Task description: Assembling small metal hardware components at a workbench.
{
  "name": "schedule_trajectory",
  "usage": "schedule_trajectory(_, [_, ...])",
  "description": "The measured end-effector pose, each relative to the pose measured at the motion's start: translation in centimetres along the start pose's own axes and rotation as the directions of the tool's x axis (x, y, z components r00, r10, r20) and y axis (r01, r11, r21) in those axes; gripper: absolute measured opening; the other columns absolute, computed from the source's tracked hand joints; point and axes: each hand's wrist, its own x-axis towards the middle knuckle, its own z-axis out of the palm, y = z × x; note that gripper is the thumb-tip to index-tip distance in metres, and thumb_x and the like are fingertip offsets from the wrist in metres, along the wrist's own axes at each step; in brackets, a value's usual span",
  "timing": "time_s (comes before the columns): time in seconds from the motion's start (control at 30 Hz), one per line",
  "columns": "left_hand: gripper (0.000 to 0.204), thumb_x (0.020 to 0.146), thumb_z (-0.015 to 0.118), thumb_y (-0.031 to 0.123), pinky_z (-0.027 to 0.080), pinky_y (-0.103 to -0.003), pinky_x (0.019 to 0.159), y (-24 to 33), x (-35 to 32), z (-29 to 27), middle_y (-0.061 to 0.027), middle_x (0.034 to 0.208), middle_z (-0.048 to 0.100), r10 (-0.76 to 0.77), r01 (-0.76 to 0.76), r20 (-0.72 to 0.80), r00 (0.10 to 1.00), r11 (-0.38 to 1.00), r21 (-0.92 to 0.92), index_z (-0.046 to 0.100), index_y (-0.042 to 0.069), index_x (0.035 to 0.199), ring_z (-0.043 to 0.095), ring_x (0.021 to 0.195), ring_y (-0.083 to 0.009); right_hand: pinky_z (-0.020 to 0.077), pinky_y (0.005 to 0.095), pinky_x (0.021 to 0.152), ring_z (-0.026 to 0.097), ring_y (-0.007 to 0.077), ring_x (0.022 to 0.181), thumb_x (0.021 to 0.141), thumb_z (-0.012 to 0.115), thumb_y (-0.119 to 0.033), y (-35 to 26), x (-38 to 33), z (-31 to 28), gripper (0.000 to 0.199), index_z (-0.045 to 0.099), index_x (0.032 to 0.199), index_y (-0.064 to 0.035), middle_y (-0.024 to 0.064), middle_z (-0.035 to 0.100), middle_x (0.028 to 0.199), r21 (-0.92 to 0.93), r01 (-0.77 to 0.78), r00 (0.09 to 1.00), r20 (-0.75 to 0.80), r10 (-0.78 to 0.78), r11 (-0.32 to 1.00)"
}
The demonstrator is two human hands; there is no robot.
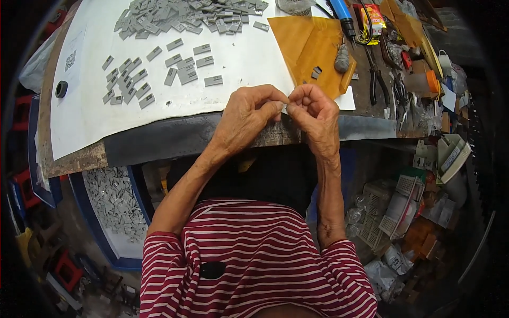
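Note:
My left hand (245, 115) and my right hand (319, 119) meet fingertip to fingertip above the table's front edge. Thumb and forefinger are pinched on both, with a tiny pale thing between them that is too small to name. Ahead and to the left, several flat grey rectangular pieces (186, 74) lie spread on a white sheet (132, 50). A large heap of similar grey pieces (180, 18) covers its far side. Just beyond my right hand, small dark pieces (316, 72) rest on an amber sheet (289, 40).
A blue-handled power screwdriver (343, 16), black-handled pliers (377, 85) and an orange-capped container (424, 82) lie at the right. A black ring (61, 89) sits far left. Below the table, a blue tray (95, 233) holds many grey pieces; plastic baskets (376, 209) stand lower right.

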Motion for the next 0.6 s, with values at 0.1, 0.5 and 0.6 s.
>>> schedule_trajectory(0.1, [0.014, 0.082, 0.052, 0.005, 0.041, -0.021, 0.055, 0.1, -0.1, -0.1, -0.003, 0.065, 0.056, -0.047, 0.047, -0.002, 0.999, 0.998, -0.031, 0.062, -0.005, 0.086, 0.05, 0.06, -0.0079, 0.0405, 0.015, 0.06, 0.051, 0.0023, 0.067, 0.079, 0.061, 0.001, 0.0, 0.3, -0.5, 0.012, 0.055, 0.089, 0.001, -0.0016, 0.055, 0.075, 0.128, -0.105, 0.992, 0.086, 0.095, 0.986])
schedule_trajectory(0.5, [0.019, 0.086, 0.054, 0.011, 0.036, -0.016, 0.056, -0.6, -0.1, -0.1, 0.0001, 0.069, 0.058, -0.048, 0.048, 0.007, 0.999, 0.998, -0.037, 0.063, 0.0, 0.098, 0.048, 0.062, -0.0034, 0.0358, 0.0149, 0.051, 0.045, 0.0007, 0.059, 0.08, 0.061, -0.001, 0.5, -0.2, 0.5, 0.008, 0.057, 0.087, 0.0009, -0.0033, 0.053, 0.07, 0.025, 0.001, 0.996, -0.084, 0.001, 1.0])
schedule_trajectory(0.6, [0.02, 0.085, 0.054, 0.011, 0.039, -0.016, 0.057, -0.7, -0.1, -0.2, -0.0009, 0.071, 0.06, -0.021, 0.022, 0.009, 1.0, 0.996, -0.085, 0.062, 0.0, 0.099, 0.05, 0.063, -0.0037, 0.0351, 0.0162, 0.047, 0.045, 0.0025, 0.054, 0.082, 0.06, -0.002, 0.5, -0.2, 0.2, 0.006, 0.057, 0.086, 0.0011, -0.0019, 0.053, 0.066, 0.146, -0.032, 0.998, -0.048, 0.04, 0.989])
